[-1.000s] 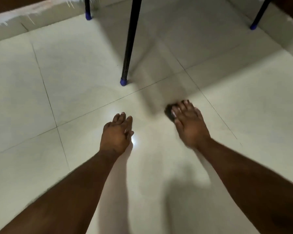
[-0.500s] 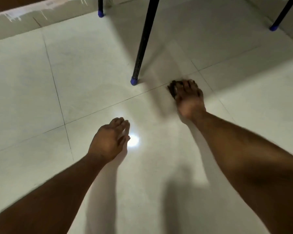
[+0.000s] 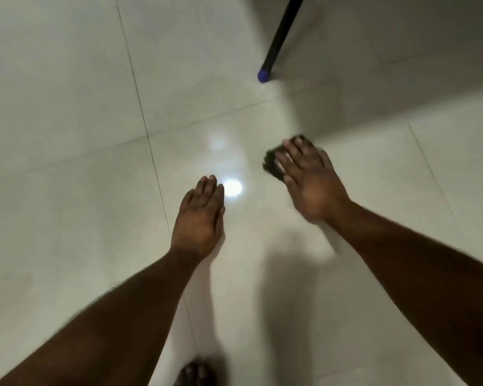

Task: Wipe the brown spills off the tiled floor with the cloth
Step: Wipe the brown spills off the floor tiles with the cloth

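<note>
My right hand (image 3: pixel 310 181) presses flat on a small dark cloth (image 3: pixel 272 164), which shows past the fingertips and thumb side; most of it is hidden under the palm. My left hand (image 3: pixel 201 215) rests palm down on the pale tiled floor (image 3: pixel 81 190), fingers together, holding nothing, just left of a bright light reflection (image 3: pixel 232 188). No brown spill is plainly visible on the tiles around the hands; the picture is blurred.
A black furniture leg with a blue foot cap (image 3: pixel 263 76) stands beyond the right hand, with shadow behind it. Dark grout lines cross the floor left of my left hand. A foot (image 3: pixel 195 373) shows at the bottom edge.
My right hand has pulled the cloth back toward me, away from the black leg. The view has shifted so the leg now sits further right and up. The left hand stays planted.
</note>
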